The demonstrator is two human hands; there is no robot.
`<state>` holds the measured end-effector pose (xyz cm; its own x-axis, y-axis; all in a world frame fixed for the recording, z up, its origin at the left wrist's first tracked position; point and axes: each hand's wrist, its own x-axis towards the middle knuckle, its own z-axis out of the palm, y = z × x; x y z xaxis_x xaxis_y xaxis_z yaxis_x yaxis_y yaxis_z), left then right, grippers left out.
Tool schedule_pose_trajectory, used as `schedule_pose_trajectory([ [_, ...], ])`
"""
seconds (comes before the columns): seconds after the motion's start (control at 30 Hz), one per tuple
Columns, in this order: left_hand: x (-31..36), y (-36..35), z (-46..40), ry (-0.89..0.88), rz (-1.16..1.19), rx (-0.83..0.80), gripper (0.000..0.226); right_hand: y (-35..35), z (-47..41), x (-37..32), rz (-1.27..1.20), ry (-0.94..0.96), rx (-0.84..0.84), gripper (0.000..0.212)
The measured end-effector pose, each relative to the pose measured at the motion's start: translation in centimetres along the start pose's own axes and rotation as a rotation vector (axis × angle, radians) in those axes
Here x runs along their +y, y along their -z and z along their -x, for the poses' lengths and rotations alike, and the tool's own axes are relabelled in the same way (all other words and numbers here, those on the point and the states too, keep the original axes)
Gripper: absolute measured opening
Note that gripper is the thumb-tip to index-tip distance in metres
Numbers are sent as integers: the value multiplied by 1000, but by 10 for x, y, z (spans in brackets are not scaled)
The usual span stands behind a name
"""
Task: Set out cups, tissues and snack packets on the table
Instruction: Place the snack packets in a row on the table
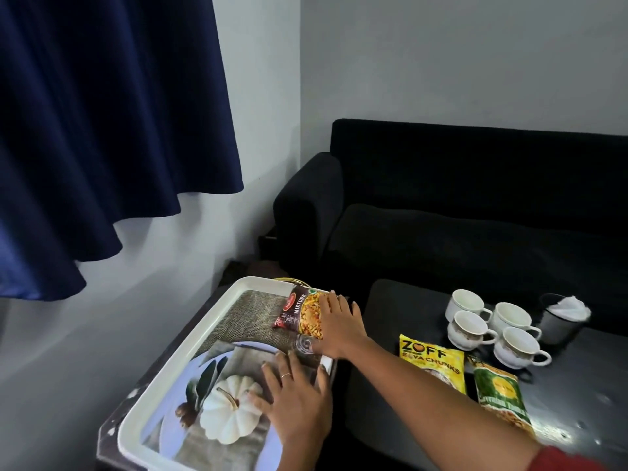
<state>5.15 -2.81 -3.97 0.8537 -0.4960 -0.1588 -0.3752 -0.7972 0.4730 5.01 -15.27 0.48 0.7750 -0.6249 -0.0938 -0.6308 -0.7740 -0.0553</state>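
My left hand point(299, 399) nearest, fingers spread flat on white tray point(176, 355). My right hand point(339, 322) reaches across, fingers straight, laid over mixture packet point(299, 312) at tray's far edge. On dark desk point(390, 311): four cups point(492, 329) clustered, tissue holder point(560, 317) beside them, yellow soya packet point(433, 362), green packet point(499, 396) nearer me.

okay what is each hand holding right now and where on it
The right hand lies on the mixture packet at its right edge, fingers straight, no clear grip. The left hand rests flat on the tray, holding nothing.
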Motion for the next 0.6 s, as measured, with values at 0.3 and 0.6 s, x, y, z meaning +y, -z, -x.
schedule_pose_trajectory([
  [0.3, 0, 0, 2, 1, -7, 10, 67, -7, 2, -6, 63, 25, 220, 84],
  [0.6, -2, 3, 3, -9, -15, -11, 67, -10, 40, -3, -44, 131, 497, 62],
])
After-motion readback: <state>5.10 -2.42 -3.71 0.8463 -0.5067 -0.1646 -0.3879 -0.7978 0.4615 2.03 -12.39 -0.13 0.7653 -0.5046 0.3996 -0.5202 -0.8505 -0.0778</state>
